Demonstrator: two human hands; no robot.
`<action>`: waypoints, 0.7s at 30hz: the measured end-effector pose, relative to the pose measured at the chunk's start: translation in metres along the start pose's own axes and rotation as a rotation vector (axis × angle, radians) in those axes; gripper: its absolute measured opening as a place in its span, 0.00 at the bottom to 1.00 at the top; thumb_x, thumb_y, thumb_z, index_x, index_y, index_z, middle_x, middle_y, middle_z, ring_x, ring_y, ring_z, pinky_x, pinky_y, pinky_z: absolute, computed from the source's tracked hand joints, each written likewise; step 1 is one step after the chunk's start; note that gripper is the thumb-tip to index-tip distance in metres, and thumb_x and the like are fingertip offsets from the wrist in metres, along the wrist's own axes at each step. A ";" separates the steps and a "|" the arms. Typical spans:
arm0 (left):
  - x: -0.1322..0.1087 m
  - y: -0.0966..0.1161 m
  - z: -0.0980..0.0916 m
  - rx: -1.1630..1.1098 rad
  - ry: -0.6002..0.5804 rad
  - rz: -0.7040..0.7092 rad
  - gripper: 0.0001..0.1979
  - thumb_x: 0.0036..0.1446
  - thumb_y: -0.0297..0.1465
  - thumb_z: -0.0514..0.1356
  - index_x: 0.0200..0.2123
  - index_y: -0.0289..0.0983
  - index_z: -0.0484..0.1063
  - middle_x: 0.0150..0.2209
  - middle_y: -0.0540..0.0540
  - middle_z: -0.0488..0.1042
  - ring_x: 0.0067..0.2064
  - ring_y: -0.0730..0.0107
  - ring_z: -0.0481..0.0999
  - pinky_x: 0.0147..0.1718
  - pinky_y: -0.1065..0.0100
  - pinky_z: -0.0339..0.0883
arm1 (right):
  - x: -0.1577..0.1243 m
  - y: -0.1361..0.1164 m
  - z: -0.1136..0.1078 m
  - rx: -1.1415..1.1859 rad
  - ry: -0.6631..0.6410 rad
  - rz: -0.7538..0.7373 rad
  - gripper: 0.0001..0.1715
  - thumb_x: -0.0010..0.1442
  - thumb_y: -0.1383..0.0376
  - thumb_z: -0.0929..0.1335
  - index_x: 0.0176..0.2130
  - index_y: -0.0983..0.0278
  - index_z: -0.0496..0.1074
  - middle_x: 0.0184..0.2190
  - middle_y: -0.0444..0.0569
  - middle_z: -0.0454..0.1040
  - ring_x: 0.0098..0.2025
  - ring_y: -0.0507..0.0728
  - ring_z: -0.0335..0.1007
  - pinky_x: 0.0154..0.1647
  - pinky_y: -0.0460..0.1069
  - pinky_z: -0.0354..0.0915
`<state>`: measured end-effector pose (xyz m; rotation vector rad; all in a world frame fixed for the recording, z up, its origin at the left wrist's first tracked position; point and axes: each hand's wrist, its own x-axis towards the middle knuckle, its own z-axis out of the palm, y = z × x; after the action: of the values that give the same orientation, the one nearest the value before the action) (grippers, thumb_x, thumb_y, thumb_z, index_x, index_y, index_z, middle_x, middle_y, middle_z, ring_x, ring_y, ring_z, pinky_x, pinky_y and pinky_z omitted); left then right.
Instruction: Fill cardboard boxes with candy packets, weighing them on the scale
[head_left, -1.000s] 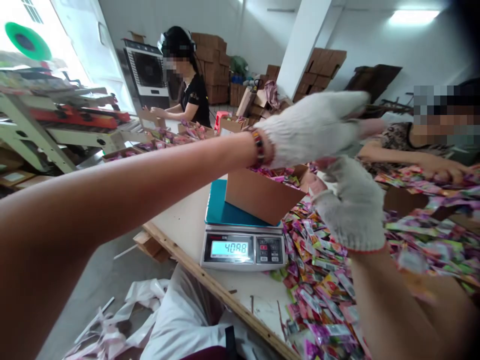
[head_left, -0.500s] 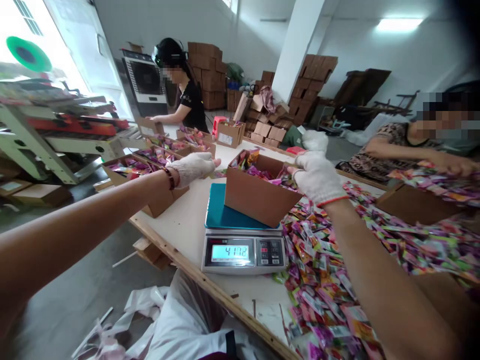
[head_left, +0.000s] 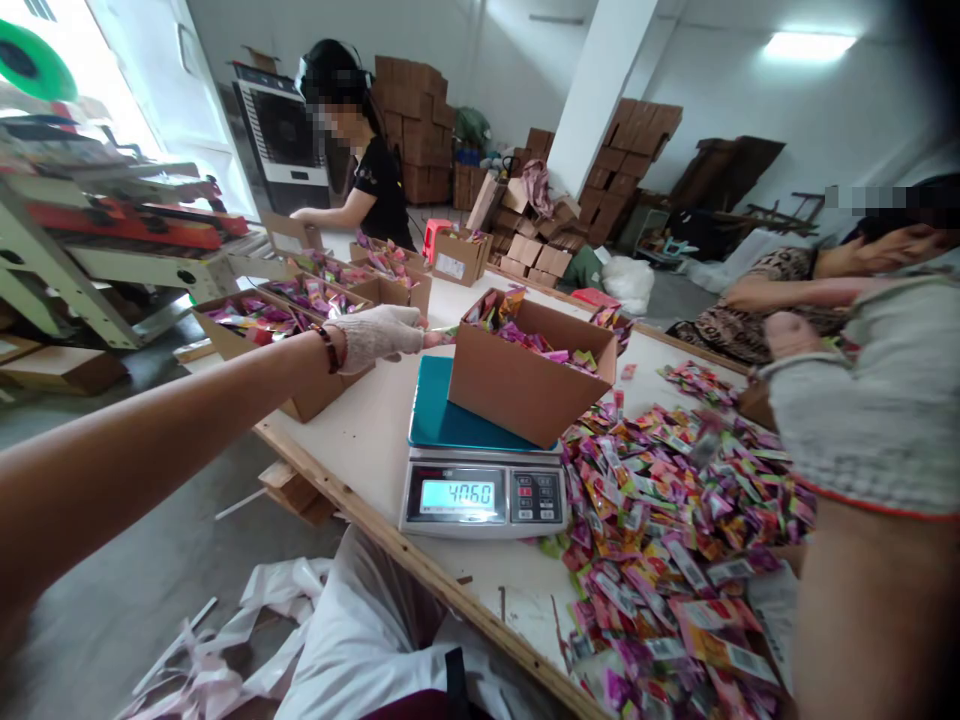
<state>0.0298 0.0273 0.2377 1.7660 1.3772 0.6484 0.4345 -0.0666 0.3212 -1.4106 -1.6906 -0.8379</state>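
Observation:
An open cardboard box (head_left: 517, 385) of colourful sachets stands on a digital scale (head_left: 484, 470) whose display reads 4060. My left hand (head_left: 377, 335), in a white fingerless glove, reaches out just left of the box, fingers together near its rim; whether it holds anything is unclear. My right hand (head_left: 870, 410), also gloved, is raised close to the camera at the right, its fingers out of sight. A large heap of sachets (head_left: 667, 520) covers the table to the right of the scale.
Several open boxes of sachets (head_left: 259, 330) stand at the table's left end beside a machine (head_left: 112, 240). One person in black works at the far end, another sits at the right. Stacked cartons fill the back. White plastic bags (head_left: 360, 640) lie below the table edge (head_left: 420, 570).
My right hand has pulled back from the box rim toward the camera. My left hand stayed beside the box. The scale reading went from 4088 to 4172 to 4060.

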 end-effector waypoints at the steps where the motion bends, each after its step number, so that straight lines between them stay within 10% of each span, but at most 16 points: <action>1: 0.001 0.000 -0.001 -0.011 -0.003 0.010 0.27 0.55 0.52 0.64 0.48 0.36 0.70 0.37 0.47 0.72 0.38 0.71 0.65 0.36 0.69 0.63 | 0.001 -0.010 0.003 0.024 0.003 -0.001 0.21 0.65 0.56 0.67 0.52 0.64 0.75 0.46 0.58 0.77 0.49 0.62 0.72 0.52 0.57 0.66; 5: 0.001 0.005 -0.001 -0.037 0.019 0.011 0.25 0.55 0.46 0.66 0.49 0.36 0.69 0.38 0.47 0.70 0.38 0.71 0.64 0.36 0.68 0.62 | 0.009 -0.040 0.026 0.258 -0.137 -0.094 0.14 0.63 0.63 0.68 0.47 0.66 0.77 0.44 0.54 0.78 0.45 0.58 0.74 0.51 0.52 0.67; 13: 0.004 0.012 0.007 -0.014 0.051 -0.015 0.20 0.52 0.43 0.66 0.42 0.37 0.69 0.33 0.48 0.69 0.33 0.72 0.64 0.29 0.72 0.58 | 0.034 -0.064 0.095 0.271 -0.938 -0.323 0.13 0.53 0.72 0.69 0.38 0.63 0.80 0.41 0.48 0.77 0.46 0.57 0.71 0.50 0.49 0.65; 21: 0.017 0.007 0.026 -0.035 0.059 -0.134 0.12 0.44 0.32 0.67 0.31 0.36 0.68 0.27 0.49 0.70 0.26 0.74 0.67 0.24 0.72 0.60 | 0.034 -0.056 0.080 0.366 -0.830 -0.029 0.09 0.59 0.65 0.65 0.35 0.64 0.74 0.30 0.46 0.76 0.30 0.52 0.68 0.30 0.46 0.60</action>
<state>0.0589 0.0355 0.2276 1.6228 1.5008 0.6522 0.3644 0.0091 0.3106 -1.5664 -2.3139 0.1088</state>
